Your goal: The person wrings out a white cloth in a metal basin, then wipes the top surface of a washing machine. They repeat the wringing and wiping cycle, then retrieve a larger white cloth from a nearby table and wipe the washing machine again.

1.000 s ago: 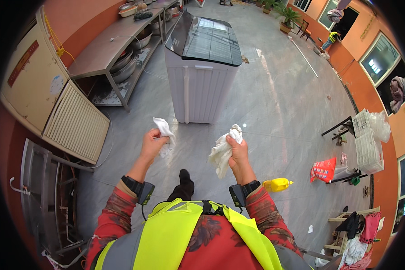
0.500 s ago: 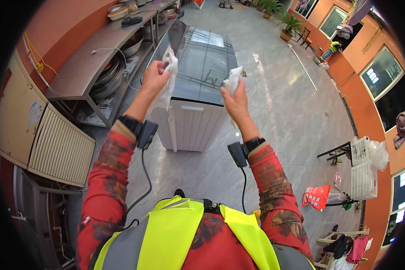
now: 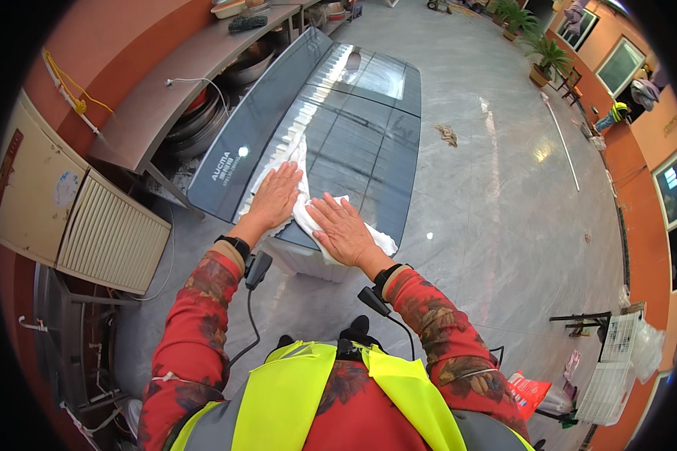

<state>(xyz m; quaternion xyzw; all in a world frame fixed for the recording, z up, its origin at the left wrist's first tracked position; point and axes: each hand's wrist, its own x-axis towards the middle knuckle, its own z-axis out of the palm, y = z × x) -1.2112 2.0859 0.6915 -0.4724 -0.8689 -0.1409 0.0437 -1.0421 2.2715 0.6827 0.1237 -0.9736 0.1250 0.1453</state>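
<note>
A twin-tub washing machine (image 3: 365, 158) with a dark glossy lid and a raised dark panel stands before me. A white cloth (image 3: 297, 210) lies bunched and spread over its near end, partly hanging over the front edge. My left hand (image 3: 277, 194) rests flat on the cloth near the panel, fingers stretched out. Beside it, my right hand (image 3: 340, 228) presses flat on the cloth too, fingers spread and pointing up-left. Part of the cloth is hidden beneath both palms. Each wrist wears a black strap with a small cabled device.
A steel bench (image 3: 154, 105) with basins runs along the left wall, near a beige slatted cabinet (image 3: 113, 233). A brown rag (image 3: 447, 134) lies on the floor right of the machine. White crates (image 3: 605, 383) stand lower right. A person in a yellow vest (image 3: 617, 113) is far right.
Both hands have come down from holding the white cloth raised between them to lying flat on it over the lid. My view has moved closer to the machine.
</note>
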